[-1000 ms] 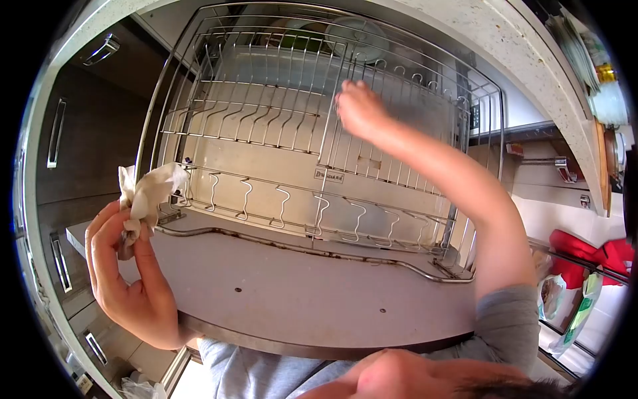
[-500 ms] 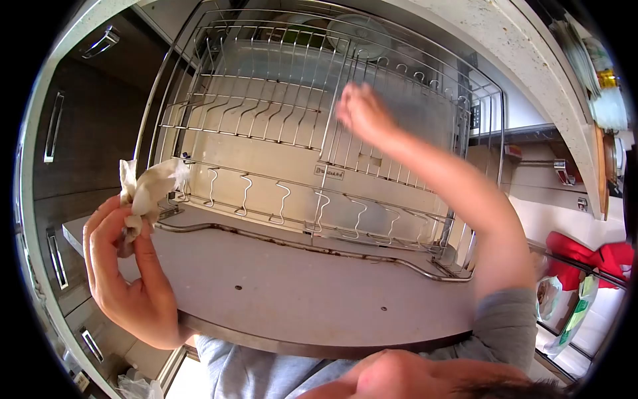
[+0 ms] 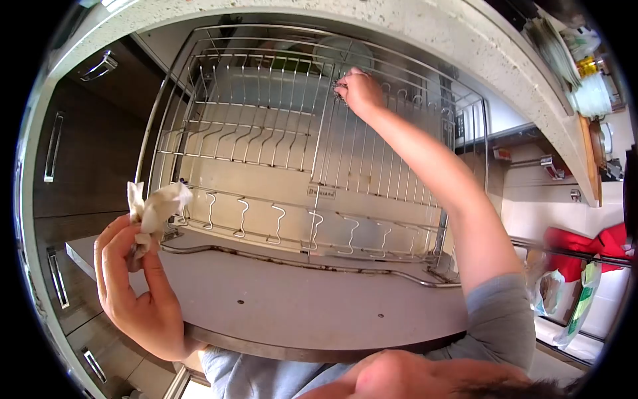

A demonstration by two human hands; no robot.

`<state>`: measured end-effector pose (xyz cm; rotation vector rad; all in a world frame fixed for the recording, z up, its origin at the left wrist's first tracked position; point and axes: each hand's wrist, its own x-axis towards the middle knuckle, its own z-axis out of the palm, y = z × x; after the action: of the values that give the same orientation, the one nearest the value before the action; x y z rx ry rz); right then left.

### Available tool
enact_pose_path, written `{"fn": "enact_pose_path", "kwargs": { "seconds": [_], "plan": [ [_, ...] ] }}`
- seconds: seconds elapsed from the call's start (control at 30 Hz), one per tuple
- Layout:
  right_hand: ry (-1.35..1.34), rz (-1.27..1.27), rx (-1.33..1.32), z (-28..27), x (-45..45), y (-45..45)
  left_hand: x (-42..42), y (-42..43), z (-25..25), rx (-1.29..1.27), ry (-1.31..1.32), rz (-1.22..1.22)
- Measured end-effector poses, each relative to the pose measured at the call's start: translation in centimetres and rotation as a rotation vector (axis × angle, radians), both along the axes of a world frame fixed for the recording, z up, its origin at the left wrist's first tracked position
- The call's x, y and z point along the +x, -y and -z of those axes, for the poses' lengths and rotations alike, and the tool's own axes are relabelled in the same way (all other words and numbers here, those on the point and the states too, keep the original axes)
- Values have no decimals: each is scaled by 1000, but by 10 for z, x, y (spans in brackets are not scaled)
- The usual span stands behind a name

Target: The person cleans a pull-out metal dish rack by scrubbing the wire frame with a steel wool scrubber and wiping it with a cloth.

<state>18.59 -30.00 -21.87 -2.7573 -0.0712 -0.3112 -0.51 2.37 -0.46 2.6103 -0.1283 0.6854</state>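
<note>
A crumpled, off-white wipe (image 3: 159, 207) with darker stains is pinched between the thumb and fingers of my left hand (image 3: 139, 292), at the left beside the drawer front. My right hand (image 3: 362, 93) reaches over the pull-out wire dish rack (image 3: 312, 149), its fingers closed at the bars near the rack's upper middle. Those fingertips partly hide the wires they grip. Wavy wire dividers stand in the rack's left part, and a row of bent wire loops (image 3: 278, 223) runs along the near side. Brown stains mark the bottom rail (image 3: 266, 259).
The drawer's front panel (image 3: 319, 312) lies between my body and the rack. A speckled countertop edge (image 3: 332, 8) arches above. Dark cabinets with metal handles (image 3: 54, 146) flank the left. At the right are stacked plates (image 3: 551, 50), a red cloth (image 3: 565, 246) and bags.
My right hand has moved slightly up and come to the rack's wires, no longer blurred. The left hand keeps the wipe, and the view has shifted a little.
</note>
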Motion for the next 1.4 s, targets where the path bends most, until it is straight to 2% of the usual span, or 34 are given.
{"fn": "enact_pose_path", "kwargs": {
  "seconds": [0.03,0.1,0.13,0.2,0.27,0.33,0.37,0.43,0.47,0.5,0.53,0.57,0.6,0.67,0.7,0.8,0.9,0.93,1.0,1.1,1.13,1.2,1.27,1.33,1.37,1.4],
  "plan": [
    [11,-9,-9,-1,5,1,0,0,0,-3,-7,12],
    [205,-135,-85,6,0,1,-1,-1,-1,-4,-29,40],
    [97,17,39,21,-3,-5,-2,-2,-2,11,-39,49],
    [138,218,189,38,-22,-24,0,-2,-1,18,-24,85],
    [49,-131,-113,17,-68,-31,-2,-2,1,-6,1,47],
    [-185,-367,110,4,-114,-36,-3,-3,0,-12,-16,54],
    [-176,-361,102,1,-122,-33,-4,-3,0,0,-26,57],
    [-250,-546,371,0,-129,-28,-3,-3,0,11,-36,62],
    [-300,-403,296,-2,-110,-16,-3,-3,0,28,-35,47],
    [-199,-227,459,-3,-87,-2,-4,-3,0,48,-41,33],
    [-28,-169,415,7,-60,22,-4,-5,1,54,-55,40],
    [144,-89,210,2,-44,41,-4,-6,2,78,-34,53],
    [216,9,-106,11,-38,62,-3,-6,3,98,-3,63],
    [50,-1,-122,14,-60,56,-1,-7,1,78,-8,62],
    [55,-49,-114,11,-80,47,-3,-5,2,55,-34,51],
    [-264,-281,160,-10,-101,53,-2,-6,3,51,-26,57],
    [39,-23,110,-11,-60,95,-3,-2,1,82,-1,63],
    [111,82,-19,-13,-50,109,-4,-1,1,79,-7,59],
    [74,161,-214,6,-63,116,-4,-2,1,59,-17,65],
    [-30,-56,-186,-1,-105,105,-4,-2,-1,77,-41,54],
    [-31,-46,-188,-6,-106,110,-4,-3,0,75,-40,63],
    [-272,36,-35,-18,-91,123,-4,-7,3,51,-36,38],
    [-178,111,-92,-17,-74,122,-5,-6,4,33,-37,33],
    [42,203,-252,1,-67,115,-5,-7,5,20,-49,24],
    [143,165,-329,10,-69,113,-6,-7,5,25,-56,28],
    [132,165,-326,12,-77,116,-6,-8,4,28,-60,34]
  ]
}}
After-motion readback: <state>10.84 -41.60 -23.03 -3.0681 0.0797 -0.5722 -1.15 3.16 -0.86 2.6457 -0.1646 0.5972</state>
